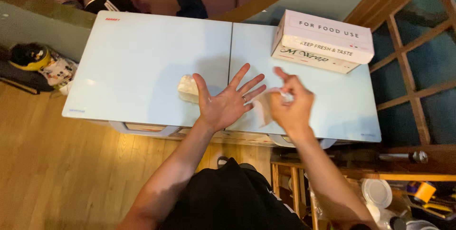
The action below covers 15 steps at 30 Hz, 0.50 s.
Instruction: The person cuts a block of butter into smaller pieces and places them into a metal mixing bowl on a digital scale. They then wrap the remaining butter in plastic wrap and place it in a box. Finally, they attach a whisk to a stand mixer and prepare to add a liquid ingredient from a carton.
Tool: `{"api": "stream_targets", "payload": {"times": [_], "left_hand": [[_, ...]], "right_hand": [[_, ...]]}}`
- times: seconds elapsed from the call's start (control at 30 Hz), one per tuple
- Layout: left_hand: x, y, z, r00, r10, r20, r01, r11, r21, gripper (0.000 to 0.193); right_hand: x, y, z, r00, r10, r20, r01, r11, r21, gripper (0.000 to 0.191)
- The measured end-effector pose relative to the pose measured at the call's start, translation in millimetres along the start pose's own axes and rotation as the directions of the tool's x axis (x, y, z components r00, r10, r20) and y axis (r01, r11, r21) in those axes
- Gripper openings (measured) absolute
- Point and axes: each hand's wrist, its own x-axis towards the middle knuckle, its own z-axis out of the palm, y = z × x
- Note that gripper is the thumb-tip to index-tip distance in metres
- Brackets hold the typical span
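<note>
My left hand (227,101) hovers palm up over the pale blue table (142,59), fingers spread wide and holding nothing; a ring shows on one finger. Just right of it, my right hand (290,104) is blurred and pinches a thin, clear piece of plastic film (264,106) that hangs between the two hands. A small white wrapped lump (187,89) lies on the table right behind my left hand, apart from it.
A long white box of food wrap (323,41) lies at the table's far right. A wooden frame (408,63) stands to the right. A low shelf with lids and tools (394,192) is at lower right. Bags (38,66) lie on the wooden floor at left.
</note>
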Motion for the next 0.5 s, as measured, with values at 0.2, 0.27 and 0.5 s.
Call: {"api": "stream_targets", "payload": {"times": [0.2,0.27,0.5], "left_hand": [[-21,10,-25,0.983,0.043,-0.177,-0.006,0.978,0.208,0.125],[-29,14,-34,0.972,0.083,-0.218,-0.031,0.972,0.231,0.124],[-26,-6,-46,0.971,0.100,-0.219,-0.062,0.983,0.174,0.123]], "right_hand": [[38,27,7,0.965,0.212,0.154,-0.161,0.943,-0.292,0.020],[43,46,-4,0.954,0.254,0.160,-0.190,0.923,-0.336,0.022],[4,62,49,0.855,0.492,0.163,-0.386,0.814,-0.435,0.037]]}}
